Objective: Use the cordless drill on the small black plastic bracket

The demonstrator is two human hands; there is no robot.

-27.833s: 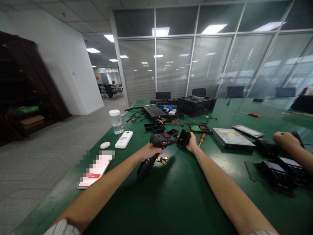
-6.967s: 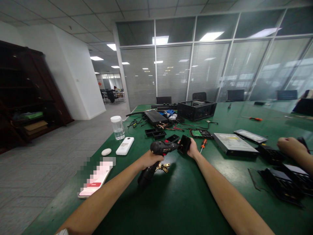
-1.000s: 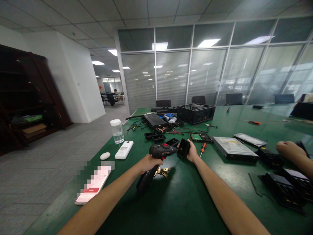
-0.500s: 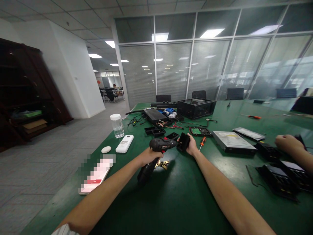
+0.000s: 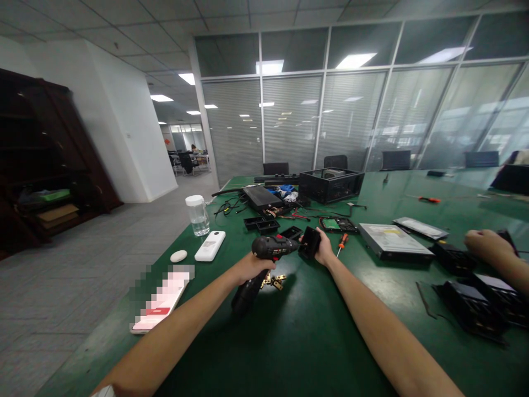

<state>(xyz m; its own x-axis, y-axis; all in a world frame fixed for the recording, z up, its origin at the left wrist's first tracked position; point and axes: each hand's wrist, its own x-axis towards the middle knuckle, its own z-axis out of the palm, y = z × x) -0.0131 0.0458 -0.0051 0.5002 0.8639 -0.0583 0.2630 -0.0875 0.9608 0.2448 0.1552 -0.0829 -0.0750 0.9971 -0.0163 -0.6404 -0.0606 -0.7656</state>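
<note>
My left hand point(image 5: 253, 268) is wrapped round the grip of a black cordless drill point(image 5: 270, 247), its front end pointing right. The bit meets or nearly meets a small black box-shaped part point(image 5: 309, 242), held upright by my right hand point(image 5: 324, 248). Exact contact at the tip is too small to tell. Below the drill, several brass-coloured metal pieces point(image 5: 278, 282) lie on the green table point(image 5: 306, 342). An orange-handled screwdriver point(image 5: 343, 242) rests just right of my right hand. Open black plastic boxes point(image 5: 268, 226) sit behind the drill.
A co-worker's hand point(image 5: 490, 248) is at the right, near black parts point(image 5: 471, 309). A silver optical drive point(image 5: 394, 242) lies right of centre. Behind stand a black computer case point(image 5: 330, 184) and tangled cables. A lidded jar point(image 5: 198, 216), white device point(image 5: 210, 246) and phone point(image 5: 165, 303) line the left edge.
Almost nothing differs: the view has shifted slightly. The drill stays against or close to the black part, and both hands keep their hold.
</note>
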